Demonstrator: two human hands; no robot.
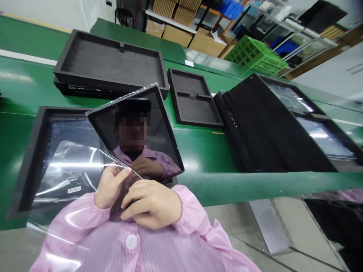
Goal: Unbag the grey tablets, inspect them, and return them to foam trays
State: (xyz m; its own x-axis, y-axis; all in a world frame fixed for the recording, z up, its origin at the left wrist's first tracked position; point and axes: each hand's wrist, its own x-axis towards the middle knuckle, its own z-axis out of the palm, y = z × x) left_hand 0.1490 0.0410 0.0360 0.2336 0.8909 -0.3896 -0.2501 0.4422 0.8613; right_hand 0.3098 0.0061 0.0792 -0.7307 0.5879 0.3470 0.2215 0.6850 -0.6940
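A glossy black screen panel [159,132] stands tilted in front of me, its dark face mirroring a person. My left hand [111,186] is closed, with thumb and fingers pinching a clear plastic film [85,155] at the panel's lower left. The film spreads leftward over my left sleeve and a foam tray. My right hand [154,204] curls its fingers at the panel's lower edge and grips it there; the fingertips are partly hidden. Behind the film, the dark foam tray [25,181] holds a film-wrapped flat panel with a small white label [74,190].
A large black foam tray [99,60] rests on a stack at the back left. A smaller two-part foam tray [193,109] lies mid-bench. Stacked black trays [272,128] with wrapped panels stand right. Beyond the green bench [204,151] are a green crate [255,54] and cardboard boxes [208,41].
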